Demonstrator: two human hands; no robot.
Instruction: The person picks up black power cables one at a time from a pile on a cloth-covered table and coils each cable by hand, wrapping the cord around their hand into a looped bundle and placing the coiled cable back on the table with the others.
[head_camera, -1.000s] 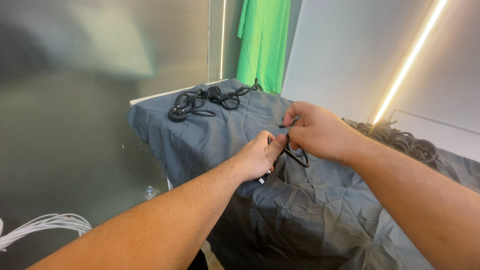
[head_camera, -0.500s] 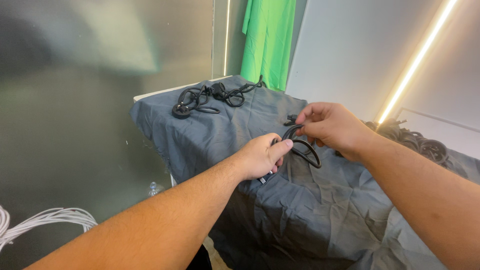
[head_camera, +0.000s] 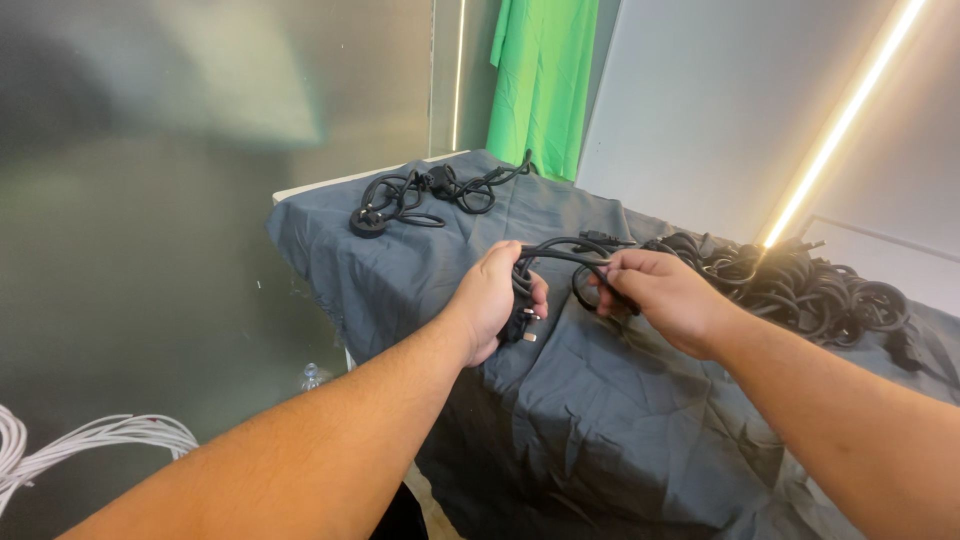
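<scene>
I hold a black power cable (head_camera: 560, 250) in both hands above a table draped in a grey cloth (head_camera: 620, 400). My left hand (head_camera: 497, 300) is closed around the plug end, whose metal pins stick out below my fingers. My right hand (head_camera: 655, 290) pinches the cable a short way along, and a loop of it arches between the two hands.
A small bundle of black cables (head_camera: 420, 192) lies at the table's far left corner. A large pile of black cables (head_camera: 810, 285) sits at the right. A green cloth (head_camera: 540, 80) hangs behind. White cables (head_camera: 80, 445) lie on the floor at the lower left.
My hands have drawn apart, the right one moving right along the cable, so a longer loop now stretches between them. The view has shifted slightly.
</scene>
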